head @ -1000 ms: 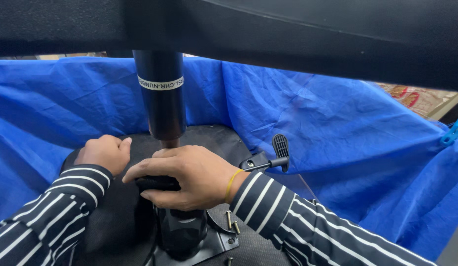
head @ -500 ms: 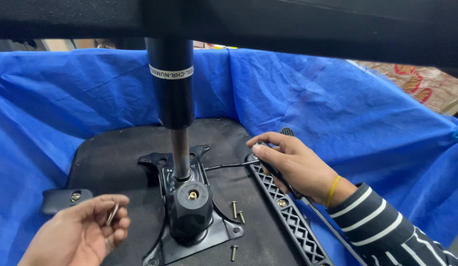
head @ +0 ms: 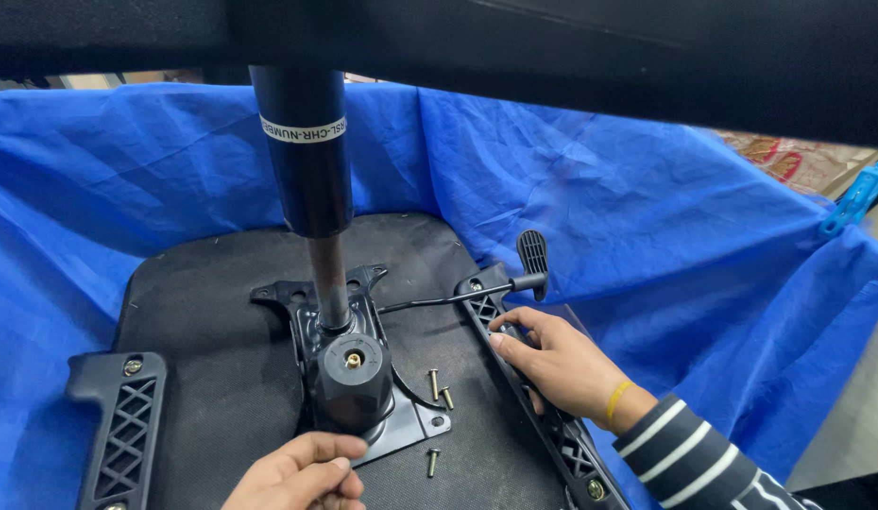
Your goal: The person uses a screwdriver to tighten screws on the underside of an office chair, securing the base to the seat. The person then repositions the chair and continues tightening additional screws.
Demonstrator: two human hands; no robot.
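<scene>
Three loose screws (head: 433, 382), two black armrest brackets (head: 125, 430), one lever (head: 532, 253), one gas cylinder (head: 306, 151).

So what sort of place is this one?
Probably a furniture assembly station: an upturned chair seat lies on a blue sheet, its gas cylinder sticking up, with loose screws near the right hand.

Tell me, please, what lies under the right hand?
The right hand rests on a black lattice armrest bracket on the upturned seat. The bracket's middle is covered.
</scene>
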